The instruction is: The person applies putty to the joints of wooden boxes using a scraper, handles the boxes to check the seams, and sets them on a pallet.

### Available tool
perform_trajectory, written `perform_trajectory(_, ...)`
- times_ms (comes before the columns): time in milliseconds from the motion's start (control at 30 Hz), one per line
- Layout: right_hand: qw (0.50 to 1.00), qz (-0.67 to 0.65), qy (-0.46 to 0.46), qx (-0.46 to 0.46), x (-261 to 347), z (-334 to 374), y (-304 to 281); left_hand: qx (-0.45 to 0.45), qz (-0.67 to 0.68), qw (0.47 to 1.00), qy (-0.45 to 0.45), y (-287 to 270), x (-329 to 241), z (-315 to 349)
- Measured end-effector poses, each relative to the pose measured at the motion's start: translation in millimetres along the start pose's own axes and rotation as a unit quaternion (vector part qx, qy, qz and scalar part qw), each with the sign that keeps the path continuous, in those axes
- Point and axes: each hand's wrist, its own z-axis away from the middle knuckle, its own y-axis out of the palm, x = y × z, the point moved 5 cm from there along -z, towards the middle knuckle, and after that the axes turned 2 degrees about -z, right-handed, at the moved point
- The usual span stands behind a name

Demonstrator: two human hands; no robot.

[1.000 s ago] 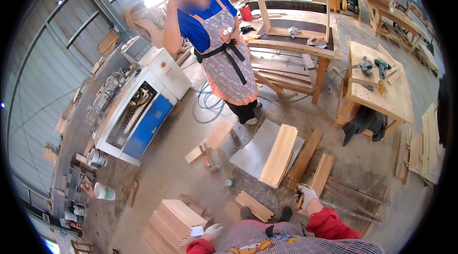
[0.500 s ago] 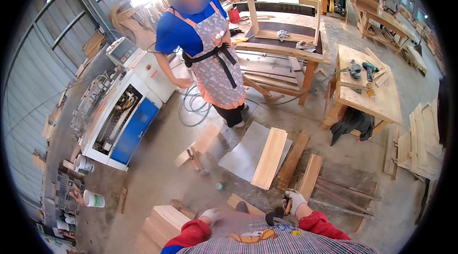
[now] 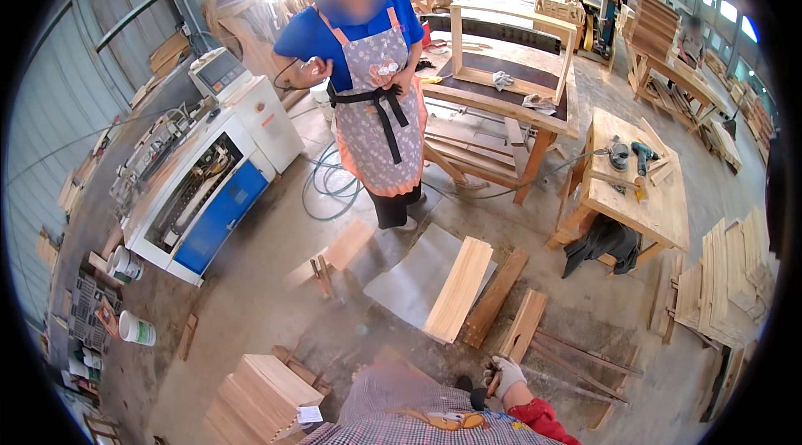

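Observation:
My right hand [image 3: 507,378], in a pale glove and red sleeve, is closed around a brown stick-like piece whose kind I cannot make out. Just beyond the fingers lies a narrow light wooden board [image 3: 525,326]. My left hand is out of sight, and my checked apron [image 3: 393,407] fills the lower middle. A dark brown plank [image 3: 497,298] and a wide pale board [image 3: 461,288] lie farther ahead, the pale one partly on a grey sheet [image 3: 391,282]. At the lower left stands a stack of pale boards [image 3: 259,395] with a white label [image 3: 309,415].
A person [image 3: 368,86] in a flowered apron stands ahead, beside a blue and white machine [image 3: 221,219]. A hose [image 3: 326,190] loops on the floor. Thin wooden strips [image 3: 576,366] lie at right. A workbench [image 3: 639,190] holds power tools. A hammer [image 3: 324,279] shows blurred.
My left hand and sleeve have gone out of view. The other person's hand has risen from their side to chest height. My view has shifted; my right hand still grips the brown piece.

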Motion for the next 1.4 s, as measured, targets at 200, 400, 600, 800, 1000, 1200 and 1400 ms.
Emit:
perform_trajectory(200, 1.0, 0.007, 0.019, -0.011, -18, -23, -45, 0.011, -0.006, 1.0, 0.007, -5, -22, 14)
perform_trajectory(400, 1.0, -0.024, 0.014, -0.013, -16, -27, -53, 0.013, -0.017, 1.0, 0.008, -7, -31, 20)
perform_trajectory(600, 0.999, -0.007, 0.006, -0.044, -17, -11, -56, 0.015, -0.031, 0.999, 0.01, -8, -40, 27)
perform_trajectory(800, 0.999, -0.021, 0.034, -0.034, -34, -20, -71, 0.013, -0.046, 0.999, 0.011, -11, -51, 35)
perform_trajectory(1000, 0.998, -0.04, 0.047, -0.027, -45, -25, -70, 0.009, -0.056, 0.998, 0.013, -10, -60, 43)
perform_trajectory(1200, 0.994, -0.073, 0.081, -0.005, -63, -38, -89, 0.008, -0.065, 0.998, 0.014, -8, -70, 59)
perform_trajectory(1400, 0.996, -0.044, 0.069, -0.025, -50, -24, -74, 0.03, -0.084, 0.996, -0.005, 12, -67, 87)
